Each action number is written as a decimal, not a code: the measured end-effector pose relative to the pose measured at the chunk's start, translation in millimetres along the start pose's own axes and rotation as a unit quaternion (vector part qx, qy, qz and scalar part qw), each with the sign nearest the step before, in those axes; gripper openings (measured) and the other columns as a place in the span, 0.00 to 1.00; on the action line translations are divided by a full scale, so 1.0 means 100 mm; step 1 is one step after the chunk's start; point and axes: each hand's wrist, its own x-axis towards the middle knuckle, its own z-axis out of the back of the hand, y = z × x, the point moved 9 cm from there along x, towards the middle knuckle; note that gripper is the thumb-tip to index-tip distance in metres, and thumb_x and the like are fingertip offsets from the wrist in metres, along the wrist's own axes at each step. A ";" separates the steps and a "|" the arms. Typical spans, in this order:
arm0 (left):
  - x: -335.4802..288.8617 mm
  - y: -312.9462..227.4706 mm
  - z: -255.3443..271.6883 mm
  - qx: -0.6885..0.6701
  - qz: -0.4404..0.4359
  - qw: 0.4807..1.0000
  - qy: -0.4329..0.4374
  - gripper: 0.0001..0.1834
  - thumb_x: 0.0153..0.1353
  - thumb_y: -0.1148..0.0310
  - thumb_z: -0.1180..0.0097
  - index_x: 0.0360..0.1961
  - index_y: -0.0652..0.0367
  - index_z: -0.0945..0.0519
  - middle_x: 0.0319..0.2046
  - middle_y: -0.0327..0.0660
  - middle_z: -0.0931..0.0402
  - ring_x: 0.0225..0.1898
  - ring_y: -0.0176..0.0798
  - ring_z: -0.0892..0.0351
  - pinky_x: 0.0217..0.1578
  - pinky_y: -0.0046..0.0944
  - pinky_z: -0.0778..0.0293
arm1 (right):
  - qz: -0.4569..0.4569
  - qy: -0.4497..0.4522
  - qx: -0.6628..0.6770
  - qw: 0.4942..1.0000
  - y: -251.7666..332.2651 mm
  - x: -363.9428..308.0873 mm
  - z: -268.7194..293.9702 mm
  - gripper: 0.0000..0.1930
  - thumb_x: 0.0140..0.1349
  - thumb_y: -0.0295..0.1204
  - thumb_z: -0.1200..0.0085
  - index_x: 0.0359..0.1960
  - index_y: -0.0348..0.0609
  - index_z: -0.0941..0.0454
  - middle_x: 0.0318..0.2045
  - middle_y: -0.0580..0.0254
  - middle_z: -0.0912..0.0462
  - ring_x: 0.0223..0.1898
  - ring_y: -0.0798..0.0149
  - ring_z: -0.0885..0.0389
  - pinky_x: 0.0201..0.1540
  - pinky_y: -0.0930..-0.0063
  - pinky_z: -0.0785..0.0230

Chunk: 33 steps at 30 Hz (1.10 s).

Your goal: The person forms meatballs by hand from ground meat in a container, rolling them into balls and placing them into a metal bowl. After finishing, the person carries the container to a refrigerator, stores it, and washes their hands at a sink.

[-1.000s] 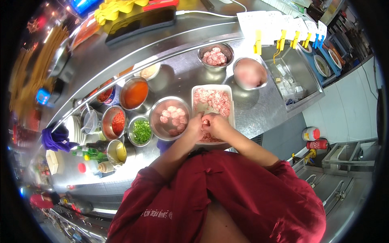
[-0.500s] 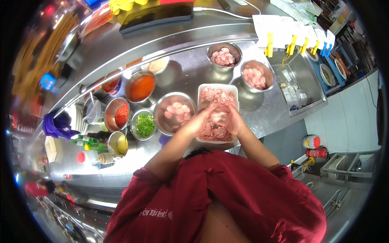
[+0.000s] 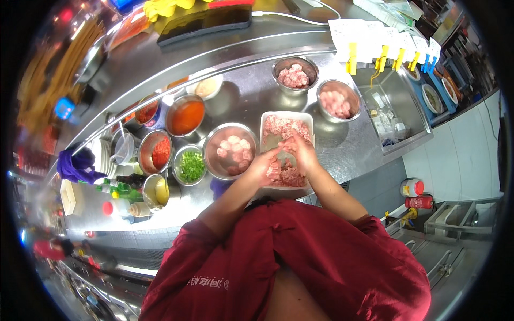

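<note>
A white rectangular tray (image 3: 311,124) of pink minced meat (image 3: 284,124) stands in front of me, with a bare patch of its bottom showing in the middle. Over its left side, my left hand (image 3: 264,168) is cupped round a small lump of minced meat (image 3: 274,170). My right hand (image 3: 301,152) hovers over the tray's right half, apart from the left, its fingers extended leftward and slightly bent; nothing shows plainly in it. Left of the tray, a steel bowl (image 3: 215,136) holds several pale meatballs (image 3: 234,147).
Two steel bowls of meatballs (image 3: 293,77) (image 3: 336,104) stand behind the tray. At left are bowls of chopped green onion (image 3: 191,164), chopped red pepper (image 3: 160,153) and red-orange sauce (image 3: 186,117), plus bottles (image 3: 123,193). A sink (image 3: 393,109) lies right; clipped paper slips (image 3: 348,37) hang above.
My hands were together round a pale lump over the tray's middle. They have separated, the left moving left and nearer me, the right staying over the tray.
</note>
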 end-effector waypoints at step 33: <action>-0.09 -0.48 0.26 0.062 -0.162 0.956 -0.236 0.13 0.64 0.58 0.57 0.35 0.57 0.28 0.30 0.38 0.25 0.31 0.37 0.25 0.35 0.37 0.28 | -0.116 0.021 -0.080 0.990 -0.06 -0.15 -0.15 0.27 0.61 0.58 0.55 0.33 0.44 0.24 0.27 0.68 0.23 0.26 0.72 0.24 0.26 0.78 0.32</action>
